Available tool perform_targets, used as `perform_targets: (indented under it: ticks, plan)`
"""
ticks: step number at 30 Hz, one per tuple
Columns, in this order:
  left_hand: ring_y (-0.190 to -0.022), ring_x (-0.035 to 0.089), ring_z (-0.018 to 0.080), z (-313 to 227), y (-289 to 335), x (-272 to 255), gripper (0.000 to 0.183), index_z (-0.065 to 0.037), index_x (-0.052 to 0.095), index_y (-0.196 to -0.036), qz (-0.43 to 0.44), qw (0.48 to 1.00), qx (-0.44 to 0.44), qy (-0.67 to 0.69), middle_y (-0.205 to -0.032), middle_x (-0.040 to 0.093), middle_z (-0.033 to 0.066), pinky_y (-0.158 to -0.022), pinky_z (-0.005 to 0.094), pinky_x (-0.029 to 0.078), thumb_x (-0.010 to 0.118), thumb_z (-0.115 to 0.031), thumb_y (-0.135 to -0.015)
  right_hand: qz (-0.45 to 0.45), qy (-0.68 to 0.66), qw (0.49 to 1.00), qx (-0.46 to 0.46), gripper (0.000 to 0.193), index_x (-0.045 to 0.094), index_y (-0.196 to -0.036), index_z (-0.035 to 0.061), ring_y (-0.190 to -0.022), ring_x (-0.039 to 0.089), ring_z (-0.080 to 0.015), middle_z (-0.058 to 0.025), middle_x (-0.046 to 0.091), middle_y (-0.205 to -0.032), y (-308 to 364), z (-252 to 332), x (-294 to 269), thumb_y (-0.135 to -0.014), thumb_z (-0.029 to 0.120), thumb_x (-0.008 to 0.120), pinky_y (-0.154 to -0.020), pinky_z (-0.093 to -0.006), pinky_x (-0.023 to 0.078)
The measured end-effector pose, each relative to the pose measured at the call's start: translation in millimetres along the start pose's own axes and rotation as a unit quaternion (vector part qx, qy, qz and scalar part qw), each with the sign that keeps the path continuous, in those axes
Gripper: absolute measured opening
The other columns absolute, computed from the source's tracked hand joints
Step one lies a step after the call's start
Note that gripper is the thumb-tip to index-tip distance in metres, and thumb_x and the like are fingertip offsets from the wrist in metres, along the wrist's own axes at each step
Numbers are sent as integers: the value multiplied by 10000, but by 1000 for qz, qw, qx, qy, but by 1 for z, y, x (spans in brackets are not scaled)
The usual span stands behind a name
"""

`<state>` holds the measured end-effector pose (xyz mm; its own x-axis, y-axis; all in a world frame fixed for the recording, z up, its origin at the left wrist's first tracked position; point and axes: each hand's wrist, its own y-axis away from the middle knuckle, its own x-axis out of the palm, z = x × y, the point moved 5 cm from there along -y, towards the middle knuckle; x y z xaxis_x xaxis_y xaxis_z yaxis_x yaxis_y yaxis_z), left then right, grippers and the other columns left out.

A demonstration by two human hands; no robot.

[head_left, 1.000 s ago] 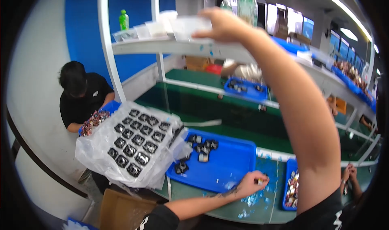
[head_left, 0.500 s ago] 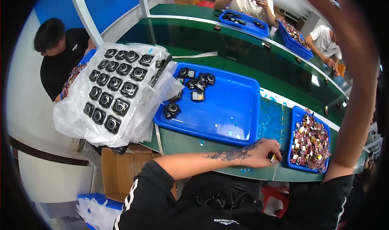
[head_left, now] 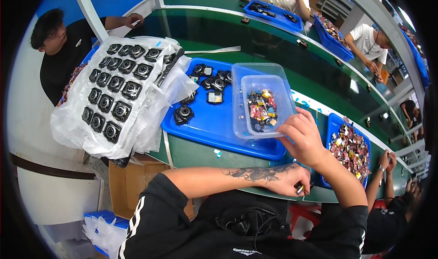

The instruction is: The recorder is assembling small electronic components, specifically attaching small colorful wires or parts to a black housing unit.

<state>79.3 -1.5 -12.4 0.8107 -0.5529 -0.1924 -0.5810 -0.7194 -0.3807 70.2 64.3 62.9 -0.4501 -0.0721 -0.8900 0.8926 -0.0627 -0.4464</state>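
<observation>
My right hand (head_left: pixel 303 138) grips the near right corner of a clear plastic container (head_left: pixel 241 101), which rests on the right part of a blue tray (head_left: pixel 214 126). A smaller clear insert inside it holds several small colourful parts (head_left: pixel 261 107). Several black round watch-like bodies (head_left: pixel 183 114) lie loose on the tray's left half. My tattooed left forearm crosses in front of my body. My left hand (head_left: pixel 285 181) rests at the green table's near edge, fingers closed on a small dark piece (head_left: pixel 299 186).
A white plastic sheet carries rows of black round bodies (head_left: pixel 116 88) left of the tray. A blue bin of colourful parts (head_left: pixel 349 147) stands at the right. A green belt (head_left: pixel 273 54) runs behind. Other people sit at the left (head_left: pixel 64 49), across and at the right. A cardboard box (head_left: pixel 132 181) is below.
My right arm came down from the overhead shelf with the clear container, which now sits on the blue tray. My view tilted down. My left hand stayed at the table edge.
</observation>
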Motion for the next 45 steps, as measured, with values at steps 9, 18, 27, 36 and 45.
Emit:
perform_targets:
  ticks: [9, 18, 27, 36, 45]
  plan:
    - [-778, 636, 261, 14, 1, 6, 93, -37, 717, -860, -35, 999, 10, 0, -906, 635, 107, -656, 353, 484, 702, -77, -778, 37, -116, 982, 143, 219, 670, -921, 51, -953, 583, -304, -94, 634, -975, -12, -38, -20, -720, 75, 753, -862, -425, 449]
    - [-895, 625, 302, 13, 6, 3, 119, -34, 712, -857, -28, 999, -37, 18, -915, 635, 128, -762, 386, 489, 686, -55, -743, 117, 46, 992, 27, 122, 699, -727, 46, -1152, 510, -319, -134, 579, -1155, -56, -31, 7, -621, 4, 741, -1000, -443, 388]
    - [-913, 618, 310, 13, 9, 3, 123, -37, 702, -886, -30, 999, -40, 4, -947, 623, 117, -757, 402, 479, 672, -56, -768, 217, 49, 975, -9, 149, 705, -802, 74, -909, 584, -246, -69, 603, -800, -59, -24, 32, -702, -4, 628, -886, -397, 418]
    - [-929, 610, 312, 10, 11, 1, 119, -48, 687, -873, -32, 999, -41, -7, -930, 616, 112, -769, 404, 483, 652, -34, -760, 211, -51, 975, -47, 134, 693, -838, 48, -892, 614, -238, -66, 624, -836, -62, -15, 40, -725, 42, 621, -823, -367, 429]
    - [-948, 601, 310, 16, 13, 6, 150, -57, 686, -881, -49, 998, -27, -19, -942, 611, 106, -782, 409, 476, 618, -3, -758, 225, 29, 974, -13, 109, 699, -799, 51, -900, 611, -248, -86, 622, -835, -60, -24, 36, -731, 53, 614, -857, -367, 434]
